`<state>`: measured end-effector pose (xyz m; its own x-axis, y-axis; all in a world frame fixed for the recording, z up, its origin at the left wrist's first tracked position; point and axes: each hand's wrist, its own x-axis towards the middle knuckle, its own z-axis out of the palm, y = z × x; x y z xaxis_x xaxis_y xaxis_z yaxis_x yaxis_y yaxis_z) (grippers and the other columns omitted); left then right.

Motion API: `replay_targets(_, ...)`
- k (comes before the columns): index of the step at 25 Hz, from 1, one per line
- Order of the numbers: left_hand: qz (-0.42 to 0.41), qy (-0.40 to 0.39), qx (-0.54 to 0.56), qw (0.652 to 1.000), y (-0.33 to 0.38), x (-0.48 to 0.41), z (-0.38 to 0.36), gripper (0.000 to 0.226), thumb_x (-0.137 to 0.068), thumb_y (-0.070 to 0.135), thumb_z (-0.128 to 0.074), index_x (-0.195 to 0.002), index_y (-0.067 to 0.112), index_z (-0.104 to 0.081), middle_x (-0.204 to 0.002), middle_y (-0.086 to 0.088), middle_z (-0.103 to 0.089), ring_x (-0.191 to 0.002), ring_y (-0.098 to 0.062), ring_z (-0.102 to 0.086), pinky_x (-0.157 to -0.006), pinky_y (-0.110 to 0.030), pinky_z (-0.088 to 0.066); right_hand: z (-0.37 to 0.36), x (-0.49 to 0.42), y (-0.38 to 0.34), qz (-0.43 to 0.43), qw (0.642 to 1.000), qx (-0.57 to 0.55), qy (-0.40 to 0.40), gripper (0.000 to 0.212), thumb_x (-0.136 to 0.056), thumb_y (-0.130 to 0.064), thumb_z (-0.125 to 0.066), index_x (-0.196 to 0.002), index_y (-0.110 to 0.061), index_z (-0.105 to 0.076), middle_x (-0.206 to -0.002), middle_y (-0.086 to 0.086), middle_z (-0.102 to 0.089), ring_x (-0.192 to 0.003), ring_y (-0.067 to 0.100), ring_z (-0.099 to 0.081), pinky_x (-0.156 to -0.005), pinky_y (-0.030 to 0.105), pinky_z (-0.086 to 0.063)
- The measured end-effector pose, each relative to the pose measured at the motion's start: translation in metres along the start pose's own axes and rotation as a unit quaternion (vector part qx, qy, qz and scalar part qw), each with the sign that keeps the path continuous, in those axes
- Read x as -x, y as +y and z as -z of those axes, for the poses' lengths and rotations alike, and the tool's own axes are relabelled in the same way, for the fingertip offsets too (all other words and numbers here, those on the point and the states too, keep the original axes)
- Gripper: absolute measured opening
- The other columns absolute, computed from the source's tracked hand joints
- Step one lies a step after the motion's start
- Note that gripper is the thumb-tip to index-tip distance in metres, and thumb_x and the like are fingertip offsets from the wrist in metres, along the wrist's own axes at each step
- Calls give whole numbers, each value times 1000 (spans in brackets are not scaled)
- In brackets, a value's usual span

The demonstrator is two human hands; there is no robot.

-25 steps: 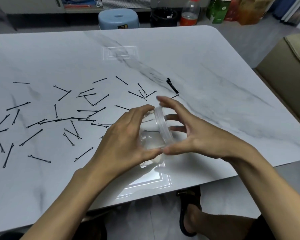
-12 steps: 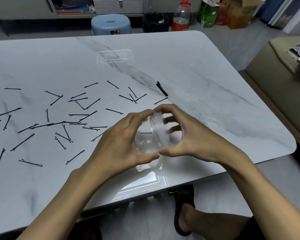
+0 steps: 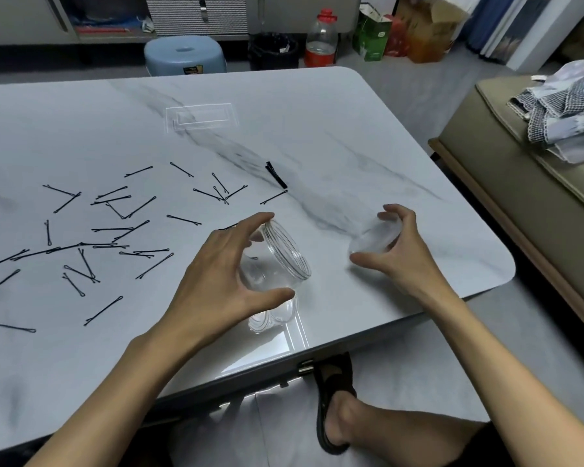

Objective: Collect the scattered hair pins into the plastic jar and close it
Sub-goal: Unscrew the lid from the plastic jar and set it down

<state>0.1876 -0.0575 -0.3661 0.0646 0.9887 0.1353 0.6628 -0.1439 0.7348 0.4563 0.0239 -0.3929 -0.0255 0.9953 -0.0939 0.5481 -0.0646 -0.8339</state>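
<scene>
Nearest, the left hand (image 3: 216, 274) grips the clear plastic jar (image 3: 273, 261) around its body, thumb below and fingers above. The jar is held tilted just above the table (image 3: 385, 156), its open mouth facing about 2 o'clock. No pins show inside it. At 3 o'clock from the jar, and apart from it, the right hand (image 3: 405, 254) pinches the lid (image 3: 373, 242) between its thumb and curled fingers.

The lid is off, so the opening step looks done and collecting has not begun. The next move probably calls for setting the lid down at the right and standing the jar upright near the pins, which frees 1 hand for picking.

The hair pins (image 3: 103, 310) lie flat and thin from 8 to 11 o'clock of the jar, some crossing, so they may need fingernail pinches or sliding. Farther, at 12 o'clock, lies 1 black clip (image 3: 277, 175).
</scene>
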Motion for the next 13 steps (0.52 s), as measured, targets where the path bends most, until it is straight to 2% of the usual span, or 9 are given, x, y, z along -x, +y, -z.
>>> replay_targets(2,9,1,5,1000,-2,-2,1,91,-53,55,-76,-133,53,-34,-107,37,-46,-105,10,-46,-84,-19,-38,3,-2,2,-2,999,41,21,92,-59,-28,-89,-134,-33,-37,-131,-12,-39,-117,10,-44,-88,25,-39)
replay_targets(5,17,-1,15,1000,-3,-2,2,89,-52,56,-75,-131,53,-34,-105,39,-46,-104,10,-47,-83,-23,-39,3,-1,5,-27,996,59,54,95,-56,-27,-90,-137,-28,-41,-131,-7,-39,-126,15,-41,-99,29,-37)
replay_targets(7,23,-3,18,1000,-3,-1,3,90,-52,55,-75,-131,54,-32,-106,36,-49,-103,11,-48,-83,-24,-40,-2,2,6,-53,990,122,37,98,-57,-31,-88,-141,-25,-38,-138,-4,-41,-131,20,-36,-106,36,-34)
replay_targets(10,31,-2,24,999,-4,3,5,93,-51,55,-76,-131,58,-29,-115,23,-56,-106,5,-52,-87,-26,-41,-6,8,-1,-85,970,229,5,103,-62,-38,-84,-147,-22,-29,-149,0,-30,-137,25,-25,-110,40,-24)
replay_targets(12,37,-2,41,998,-5,6,7,93,-51,55,-76,-131,59,-29,-118,19,-59,-109,1,-54,-88,-26,-43,-13,16,-15,-29,978,203,28,93,-72,-31,-80,-148,-17,-30,-147,5,-31,-136,26,-27,-111,37,-25)
replay_targets(13,40,-6,56,998,-5,8,9,91,-51,53,-77,-130,59,-31,-118,18,-59,-109,1,-55,-89,-27,-44,-19,21,-25,6,988,152,32,77,-80,-27,-75,-146,-15,-37,-142,6,-41,-131,25,-37,-108,36,-32)
